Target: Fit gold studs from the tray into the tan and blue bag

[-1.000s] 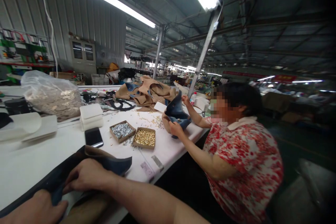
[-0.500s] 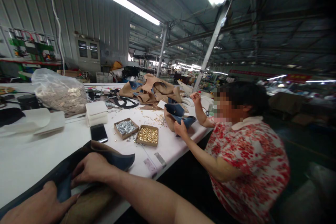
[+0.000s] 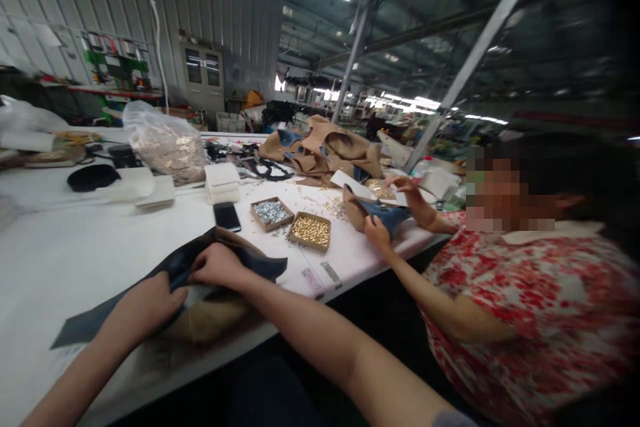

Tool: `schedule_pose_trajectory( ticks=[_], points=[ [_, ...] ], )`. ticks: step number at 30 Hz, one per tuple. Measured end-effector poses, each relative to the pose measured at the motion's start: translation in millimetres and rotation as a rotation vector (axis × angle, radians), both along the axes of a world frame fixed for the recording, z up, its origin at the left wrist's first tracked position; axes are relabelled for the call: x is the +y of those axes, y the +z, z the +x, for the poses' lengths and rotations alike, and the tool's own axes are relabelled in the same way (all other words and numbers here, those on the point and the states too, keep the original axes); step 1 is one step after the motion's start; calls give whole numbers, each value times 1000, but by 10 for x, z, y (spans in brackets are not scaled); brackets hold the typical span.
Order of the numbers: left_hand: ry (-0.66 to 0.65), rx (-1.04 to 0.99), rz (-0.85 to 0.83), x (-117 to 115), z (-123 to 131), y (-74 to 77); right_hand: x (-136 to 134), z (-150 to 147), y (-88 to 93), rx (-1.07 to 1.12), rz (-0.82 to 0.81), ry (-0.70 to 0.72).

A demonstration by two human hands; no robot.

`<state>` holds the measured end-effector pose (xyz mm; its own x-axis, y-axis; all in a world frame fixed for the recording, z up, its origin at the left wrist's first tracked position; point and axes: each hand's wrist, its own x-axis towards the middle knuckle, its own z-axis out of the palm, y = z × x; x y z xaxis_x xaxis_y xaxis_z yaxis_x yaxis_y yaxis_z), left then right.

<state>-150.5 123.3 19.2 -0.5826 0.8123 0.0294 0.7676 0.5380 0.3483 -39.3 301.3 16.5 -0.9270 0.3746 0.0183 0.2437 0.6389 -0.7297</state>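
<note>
Head view: the left hand (image 3: 147, 303) lies on a blue piece (image 3: 253, 265) at the near edge of the white table (image 3: 65, 253), fingers curled over its edge in a grip. The right hand (image 3: 217, 267) sits just beside it, knuckles bent, fingers clamped on a raised fold of the same piece. The piece runs as a long strip from the left, under both hands, to a rounded end on the right. A tan piece (image 3: 210, 321) lies beneath it, touching, at the table edge. Beyond the hands lies a phone (image 3: 227, 216), face up. Right of it stand a box of silver studs (image 3: 269, 212) and a box of gold studs (image 3: 310, 230), side by side, with loose studs scattered near them. Two small tags (image 3: 323, 277) lie near the front edge. Further back are a white stack (image 3: 223, 181), a clear bag (image 3: 165, 143) of studs and a tan pile (image 3: 325, 150). On the right a co-worker in a red-patterned top (image 3: 525, 307) holds a second blue part (image 3: 387, 215) with both hands over the table.
</note>
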Motion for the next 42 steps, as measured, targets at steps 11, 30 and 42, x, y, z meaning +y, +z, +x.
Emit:
schedule_pose_trajectory(
  ticks=[11,30,42],
  points=[
    [69,0,-138,-226,85,116,102,-15,-79,162,-109,52],
    [80,79,-185,-211,107,109,11,143,37,132,-262,144],
    [89,87,-146,-286,157,118,-133,50,80,44,-124,249]
  ],
)
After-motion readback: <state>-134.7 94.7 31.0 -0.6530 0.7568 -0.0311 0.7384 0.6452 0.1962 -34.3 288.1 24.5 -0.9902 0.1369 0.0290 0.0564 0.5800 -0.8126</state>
